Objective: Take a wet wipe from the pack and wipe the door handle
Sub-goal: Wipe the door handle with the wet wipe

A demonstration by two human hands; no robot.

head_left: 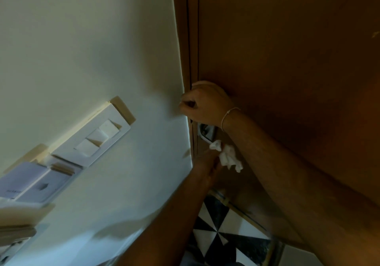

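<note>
The brown wooden door (287, 49) fills the right side. Its metal door handle (206, 132) shows near the door's left edge, partly hidden under my right wrist. My right hand (202, 103) is a closed fist at the door's edge just above the handle, with a thin string bracelet on the wrist. What it grips is hidden. My left hand (206, 164) comes up from below and holds a crumpled white wet wipe (228, 156) just below the handle. Whether the wipe touches the metal I cannot tell. The wipe pack is out of view.
A pale wall (92, 49) takes up the left side and carries a white switch plate (96, 136) and a card holder (35, 183) below it. Black-and-white patterned floor tiles (218, 237) lie under the door.
</note>
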